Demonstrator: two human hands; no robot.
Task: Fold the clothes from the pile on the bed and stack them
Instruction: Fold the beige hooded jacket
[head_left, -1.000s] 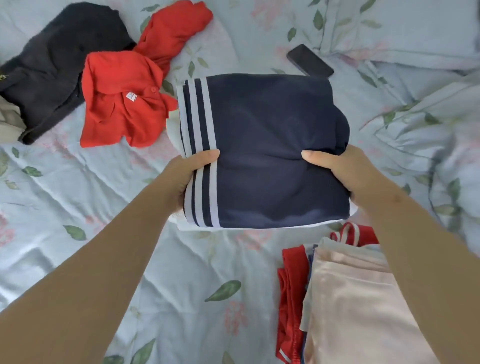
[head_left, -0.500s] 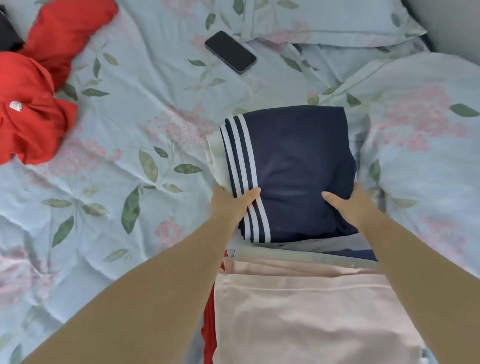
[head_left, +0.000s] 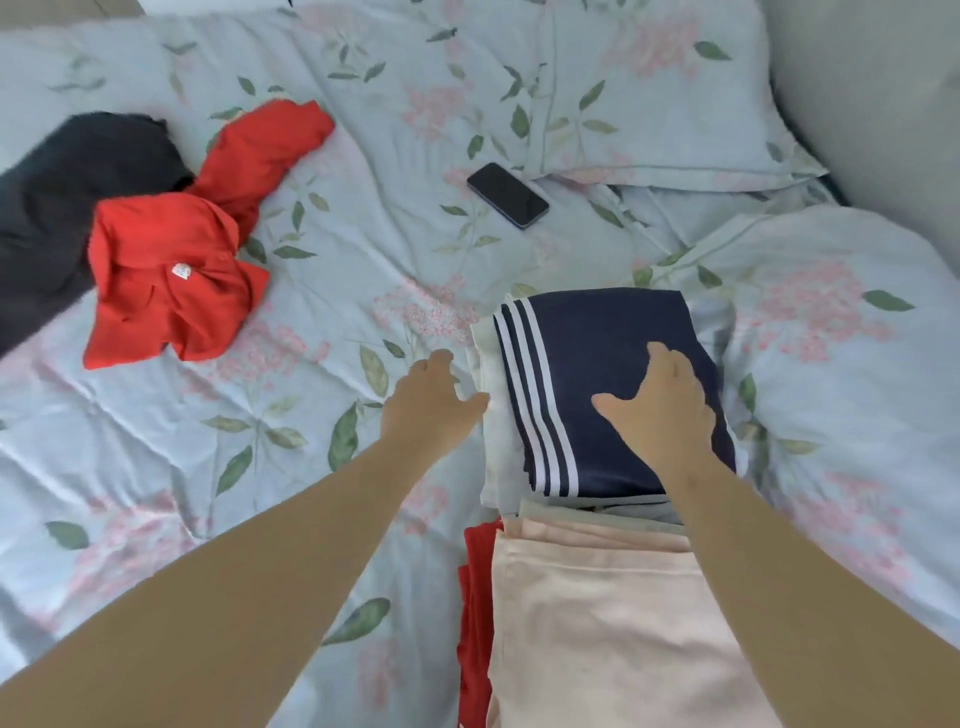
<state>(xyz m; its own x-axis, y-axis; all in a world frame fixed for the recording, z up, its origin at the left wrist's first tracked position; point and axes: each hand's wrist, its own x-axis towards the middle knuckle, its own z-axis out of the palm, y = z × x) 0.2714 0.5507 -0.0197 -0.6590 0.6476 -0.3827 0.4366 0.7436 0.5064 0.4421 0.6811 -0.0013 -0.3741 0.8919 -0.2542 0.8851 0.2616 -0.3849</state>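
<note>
A folded navy garment with white stripes (head_left: 602, 364) lies on the bed on top of a folded white piece. My right hand (head_left: 660, 405) rests flat on it with fingers spread. My left hand (head_left: 431, 400) hovers open just left of the white edge, holding nothing. Directly in front of me sits a stack topped by a folded pale pink garment (head_left: 613, 623), with a red garment (head_left: 475, 613) showing at its left side. An unfolded red shirt (head_left: 176, 280) and a dark garment (head_left: 62, 208) lie at the far left.
The bed (head_left: 322, 322) has a light blue floral cover. A black phone (head_left: 508, 195) lies face up near the middle back. A matching pillow (head_left: 660, 104) sits at the back right, with a bunched duvet (head_left: 841, 364) at the right.
Both hands carried the navy garment to the right and set it down beyond the pink stack. My left hand let go and moved left; my right hand now lies flat on top.
</note>
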